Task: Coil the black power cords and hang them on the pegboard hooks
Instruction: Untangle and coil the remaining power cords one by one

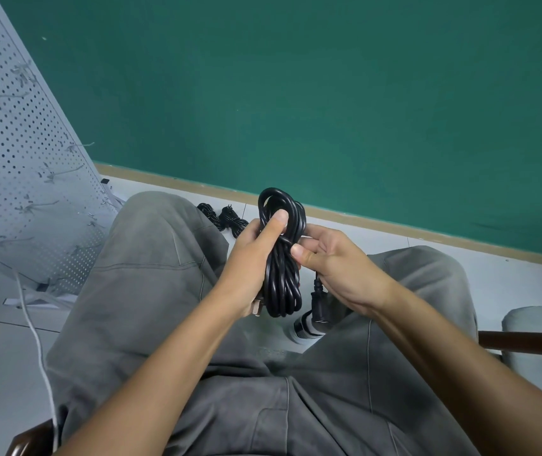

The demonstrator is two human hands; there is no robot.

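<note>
Can't see much of the person, just forearms and grey trousers [151, 291], seated, with the chair mostly cut off at the bottom edge. The left hand [246, 258] wraps its grip round the middle of a coiled black power cord [281, 258], thumb pressed flat against the upper loops. The right hand [332, 258] pinches a strand of that same cord between thumb and fingers, right beside the bundle. A pronged plug [257, 307] pokes out under the left palm, and a black connector [316, 306] dangles below the right hand, half hidden behind it.

Two more coiled cords [227, 220] lie on the pale floor [394, 235] between the knees, partly blocked by the left leg. The white pegboard [16, 159] leans in on the left, its hooks [62, 172] blurry and hard to count. A green wall [329, 93] fills the back, and a white cable [37, 340] trails down the left side.
</note>
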